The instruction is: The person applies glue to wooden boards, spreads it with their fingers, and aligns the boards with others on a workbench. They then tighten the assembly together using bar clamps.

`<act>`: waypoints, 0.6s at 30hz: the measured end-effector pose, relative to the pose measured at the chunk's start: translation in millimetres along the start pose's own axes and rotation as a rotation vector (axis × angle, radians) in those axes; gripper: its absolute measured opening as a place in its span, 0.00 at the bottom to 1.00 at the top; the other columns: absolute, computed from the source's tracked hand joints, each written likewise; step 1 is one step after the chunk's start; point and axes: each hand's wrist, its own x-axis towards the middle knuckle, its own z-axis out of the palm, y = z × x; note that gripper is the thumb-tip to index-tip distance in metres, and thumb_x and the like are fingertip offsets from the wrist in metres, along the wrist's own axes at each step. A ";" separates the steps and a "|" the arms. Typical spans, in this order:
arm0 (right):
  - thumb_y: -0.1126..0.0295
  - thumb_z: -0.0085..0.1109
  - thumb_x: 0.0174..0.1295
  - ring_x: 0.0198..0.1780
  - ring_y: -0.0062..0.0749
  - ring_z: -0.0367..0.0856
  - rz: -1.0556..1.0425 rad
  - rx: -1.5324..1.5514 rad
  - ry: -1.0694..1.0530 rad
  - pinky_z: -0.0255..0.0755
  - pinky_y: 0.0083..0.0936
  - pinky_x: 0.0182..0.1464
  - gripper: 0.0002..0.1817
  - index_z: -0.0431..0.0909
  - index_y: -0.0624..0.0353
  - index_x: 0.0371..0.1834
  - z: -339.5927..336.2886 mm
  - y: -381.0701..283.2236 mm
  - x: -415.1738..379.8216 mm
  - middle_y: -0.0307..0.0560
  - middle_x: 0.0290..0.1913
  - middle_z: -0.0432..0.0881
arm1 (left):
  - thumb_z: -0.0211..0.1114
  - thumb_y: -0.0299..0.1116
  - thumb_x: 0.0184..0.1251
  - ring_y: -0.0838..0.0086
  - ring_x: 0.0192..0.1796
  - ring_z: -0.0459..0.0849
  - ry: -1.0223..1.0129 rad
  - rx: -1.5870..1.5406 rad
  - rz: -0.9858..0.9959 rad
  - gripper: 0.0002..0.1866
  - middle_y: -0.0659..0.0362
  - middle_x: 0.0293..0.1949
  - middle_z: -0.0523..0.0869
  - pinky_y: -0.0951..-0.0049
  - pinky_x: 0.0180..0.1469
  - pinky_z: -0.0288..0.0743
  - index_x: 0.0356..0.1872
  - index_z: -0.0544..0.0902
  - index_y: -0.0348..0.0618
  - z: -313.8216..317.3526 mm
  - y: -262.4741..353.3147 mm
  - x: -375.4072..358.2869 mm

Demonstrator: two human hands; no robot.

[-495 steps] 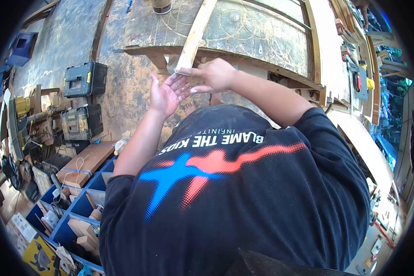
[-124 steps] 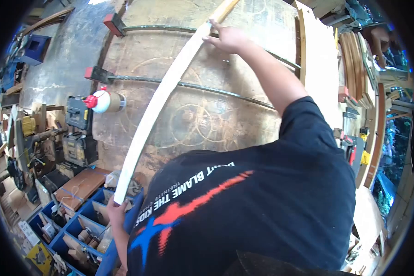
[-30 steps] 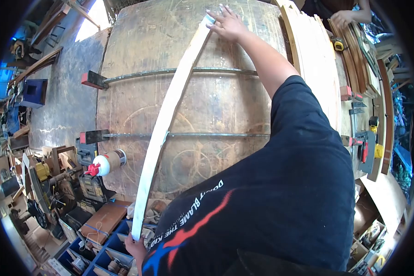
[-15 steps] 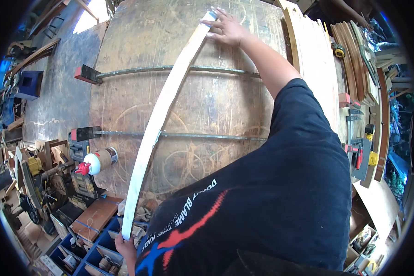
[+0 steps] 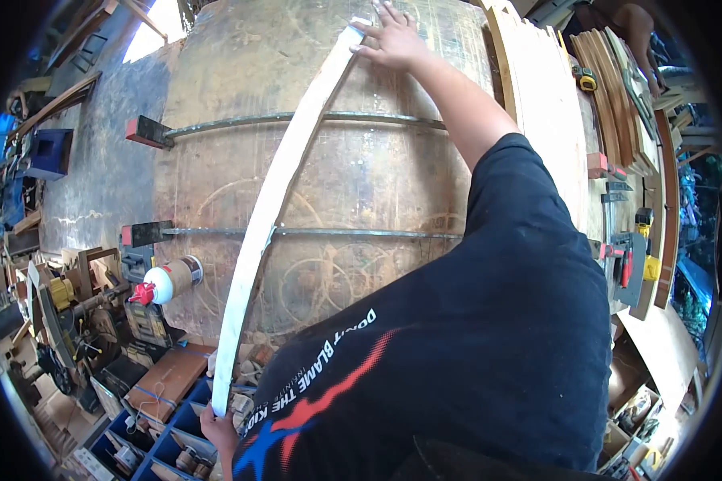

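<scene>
A long pale wooden strip point(image 5: 285, 164) runs diagonally over a stained plywood worktop point(image 5: 393, 184), its lower end reaching past the near edge. My left hand point(image 5: 220, 431) is closed on that lower end; most of its fingers are hidden. At the far end, my right hand point(image 5: 389, 38) has its fingers spread, with thumb and fingertips touching the strip's tip and side. Two metal bar clamps point(image 5: 361, 233) point(image 5: 361, 118) lie across the worktop, and the strip passes over both. To the left of the strip's lower half lies a white glue bottle point(image 5: 162, 284) with a red cap.
Stacked boards point(image 5: 533, 88) line the right side, with a yellow tape measure point(image 5: 586, 78) close by. Blue compartments point(image 5: 164, 449) holding wood offcuts stand below the worktop. Machinery point(image 5: 56, 337) fills the lower left. Part of another person point(image 5: 635, 36) shows at the top right.
The strip's far end and my right hand have shifted slightly left, and the right fingers are spread a bit more. My left hand stays on the lower end. The view has turned slightly.
</scene>
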 end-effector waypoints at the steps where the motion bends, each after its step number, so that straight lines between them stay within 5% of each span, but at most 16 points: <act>1: 0.25 0.38 0.72 0.89 0.50 0.37 -0.018 -0.040 -0.036 0.31 0.58 0.85 0.38 0.63 0.21 0.83 -4.7 3.8 3.3 0.54 0.89 0.40 | 0.84 0.21 0.42 0.50 0.47 0.84 0.025 0.010 -0.008 0.32 0.48 0.44 0.86 0.58 0.53 0.78 0.55 0.86 0.36 -0.1 2.7 -0.5; 9: 0.26 0.38 0.72 0.88 0.57 0.39 -0.655 0.196 -0.012 0.29 0.60 0.85 0.38 0.70 0.26 0.80 -32.4 -76.7 -62.6 0.57 0.89 0.42 | 0.84 0.22 0.43 0.50 0.49 0.85 0.005 0.040 -0.003 0.32 0.47 0.46 0.87 0.57 0.55 0.78 0.56 0.86 0.35 -2.8 -0.2 -0.2; 12: 0.27 0.40 0.71 0.88 0.58 0.41 -0.394 0.174 0.041 0.32 0.61 0.85 0.39 0.73 0.30 0.78 -22.3 -64.4 -45.7 0.59 0.88 0.47 | 0.84 0.22 0.43 0.50 0.49 0.85 0.044 0.043 0.013 0.32 0.47 0.47 0.87 0.57 0.55 0.77 0.56 0.86 0.35 -3.9 2.5 -1.9; 16: 0.28 0.40 0.73 0.85 0.56 0.55 -0.166 -0.019 0.194 0.39 0.63 0.83 0.42 0.59 0.34 0.86 0.5 -1.1 11.9 0.59 0.83 0.61 | 0.84 0.21 0.44 0.50 0.50 0.84 0.207 0.004 -0.038 0.32 0.48 0.48 0.86 0.57 0.56 0.77 0.57 0.86 0.35 4.6 -6.1 -0.7; 18: 0.34 0.53 0.69 0.82 0.57 0.59 -0.108 0.070 0.064 0.49 0.57 0.82 0.50 0.49 0.48 0.87 -23.7 7.1 27.0 0.58 0.81 0.65 | 0.82 0.21 0.46 0.51 0.51 0.84 0.311 0.071 0.009 0.32 0.49 0.48 0.86 0.57 0.58 0.77 0.59 0.86 0.35 4.3 -1.1 -0.7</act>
